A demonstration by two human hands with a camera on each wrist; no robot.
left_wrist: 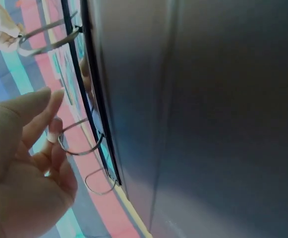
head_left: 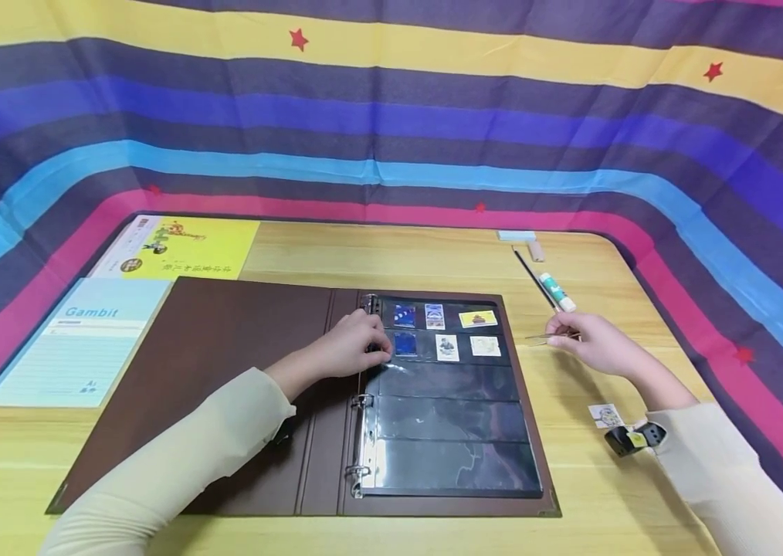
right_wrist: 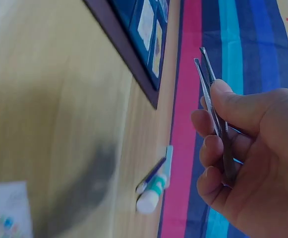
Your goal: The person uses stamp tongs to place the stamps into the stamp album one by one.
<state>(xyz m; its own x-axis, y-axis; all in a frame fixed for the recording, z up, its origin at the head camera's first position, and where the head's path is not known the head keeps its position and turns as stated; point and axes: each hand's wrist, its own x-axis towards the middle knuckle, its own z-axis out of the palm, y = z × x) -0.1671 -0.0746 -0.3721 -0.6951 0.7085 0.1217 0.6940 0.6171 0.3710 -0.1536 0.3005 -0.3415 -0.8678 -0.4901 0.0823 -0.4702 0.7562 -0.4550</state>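
An open brown ring binder (head_left: 252, 332) holds a black stamp page (head_left: 447, 421) with clear pocket rows. Several stamps, among them a yellow one (head_left: 478, 319) and a white one (head_left: 447, 347), fill the top two rows. My left hand (head_left: 353, 342) hovers at the page's ring-side edge, beside the second row; in the left wrist view its fingers bend loosely and nothing shows between them. To the right of the binder, my right hand (head_left: 596, 340) grips metal tweezers (right_wrist: 210, 94), tips slightly apart with nothing between them. A loose stamp (head_left: 605, 415) lies on the table near the right wrist.
Behind the right hand lie a glue stick (head_left: 557, 292), a dark pencil (head_left: 533, 278), a pinkish eraser (head_left: 536, 251) and a pale blue block (head_left: 516, 235). A Gambit notebook (head_left: 79, 340) and a yellow book (head_left: 214, 247) lie left. Striped cloth (head_left: 391, 116) surrounds the table.
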